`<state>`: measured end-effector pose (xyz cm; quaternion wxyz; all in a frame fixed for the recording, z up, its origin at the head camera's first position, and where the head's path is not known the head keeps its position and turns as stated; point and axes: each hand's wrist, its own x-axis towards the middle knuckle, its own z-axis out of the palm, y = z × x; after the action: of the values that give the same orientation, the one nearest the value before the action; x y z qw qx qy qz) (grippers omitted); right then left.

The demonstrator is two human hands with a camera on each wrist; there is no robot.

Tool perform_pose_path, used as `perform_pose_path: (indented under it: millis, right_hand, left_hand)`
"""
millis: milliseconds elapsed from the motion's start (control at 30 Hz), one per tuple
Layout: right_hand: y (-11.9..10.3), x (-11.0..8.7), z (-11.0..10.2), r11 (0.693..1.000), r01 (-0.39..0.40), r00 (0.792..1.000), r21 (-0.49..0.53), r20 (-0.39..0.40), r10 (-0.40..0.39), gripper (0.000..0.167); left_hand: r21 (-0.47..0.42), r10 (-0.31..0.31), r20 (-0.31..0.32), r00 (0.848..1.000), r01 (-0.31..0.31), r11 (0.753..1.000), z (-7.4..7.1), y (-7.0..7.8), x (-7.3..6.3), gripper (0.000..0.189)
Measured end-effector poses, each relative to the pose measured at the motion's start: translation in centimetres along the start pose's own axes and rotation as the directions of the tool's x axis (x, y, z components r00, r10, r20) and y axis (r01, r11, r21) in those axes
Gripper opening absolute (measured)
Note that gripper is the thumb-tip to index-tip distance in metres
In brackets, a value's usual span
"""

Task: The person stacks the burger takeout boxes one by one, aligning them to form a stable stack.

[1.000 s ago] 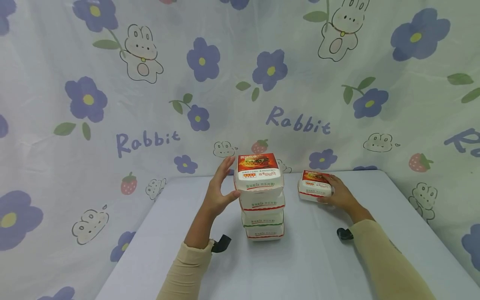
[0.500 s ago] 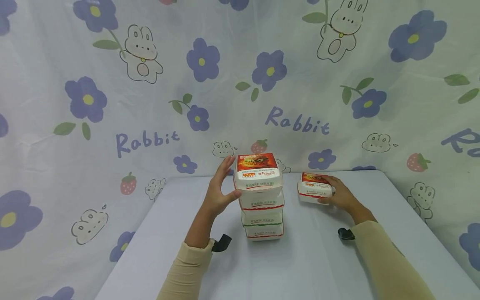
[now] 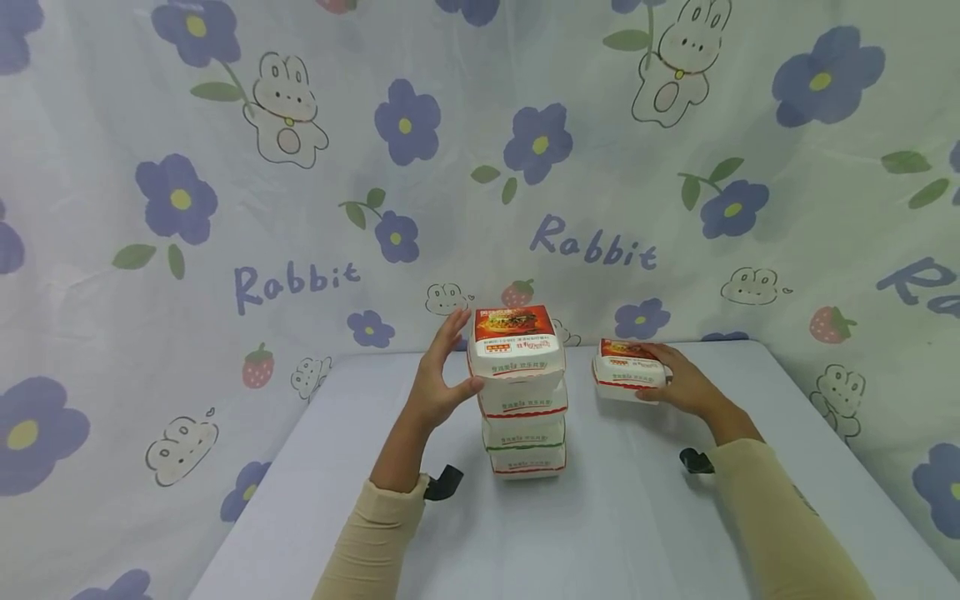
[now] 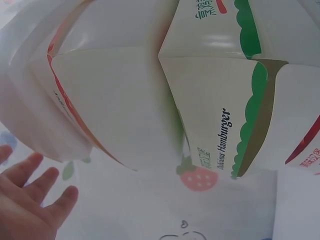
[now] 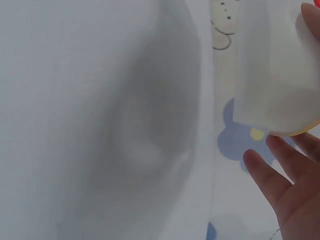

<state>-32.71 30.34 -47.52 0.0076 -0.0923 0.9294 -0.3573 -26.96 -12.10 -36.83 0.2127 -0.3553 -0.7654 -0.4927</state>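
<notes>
Several white paper burger boxes stand in a stack at the middle of the table, the top box (image 3: pixel 517 358) showing a red burger picture. Beside its left side is my left hand (image 3: pixel 438 387), fingers spread and extended; in the left wrist view the visible fingers are apart from the boxes. A green-edged box (image 4: pixel 215 110) sits lower in the stack, between red-edged ones. To the right, my right hand (image 3: pixel 688 385) grips another burger box (image 3: pixel 626 372) by its right side. That box (image 5: pixel 275 70) hangs just above the tabletop in the right wrist view.
A white cloth covers the table (image 3: pixel 622 517). Behind it hangs a curtain (image 3: pixel 465 208) printed with rabbits, flowers and strawberries. Black wrist mounts (image 3: pixel 444 483) show at both cuffs. The held box is right of the stack, with a gap between them.
The right hand has raised its burger box slightly off the table. The left hand and the stack stay nearly as they were; the head view shifts a little.
</notes>
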Motion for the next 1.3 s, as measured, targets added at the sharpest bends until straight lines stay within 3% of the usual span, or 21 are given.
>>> perform_pose_path:
  millis: [433, 667, 700, 933, 1300]
  right_hand:
    - [-2.8, -1.0, -2.2, 0.998, 0.052, 0.999, 0.025, 0.016, -0.052, 0.105]
    - [-4.3, -1.6, -3.4, 0.995, 0.099, 0.995, 0.024, 0.002, -0.099, 0.102]
    - [-4.5, -1.6, -3.5, 0.994, 0.103, 0.995, 0.026, -0.001, -0.103, 0.102]
    - [-6.6, -2.1, -4.5, 0.993, 0.111, 0.994, 0.047, -0.028, -0.109, 0.102]
    - [-10.2, -2.9, -7.3, 0.976, 0.207, 0.976, 0.064, -0.079, -0.202, 0.097]
  left_hand:
    - [0.008, -0.006, 0.010, 1.000, 0.006, 1.000, 0.0, -0.3, 0.2, 0.106]
    - [-0.015, -0.048, 0.027, 0.998, 0.049, 0.999, -0.5, 3.7, 0.5, 0.105]
    - [-0.019, -0.045, 0.027, 0.999, 0.046, 0.999, -0.5, 3.8, 0.5, 0.104]
    - [0.000, -0.032, 0.019, 0.999, 0.032, 0.999, 0.0, -0.2, 0.4, 0.109]
    - [0.035, -0.016, 0.009, 1.000, 0.016, 0.999, -0.2, 0.4, 0.7, 0.104]
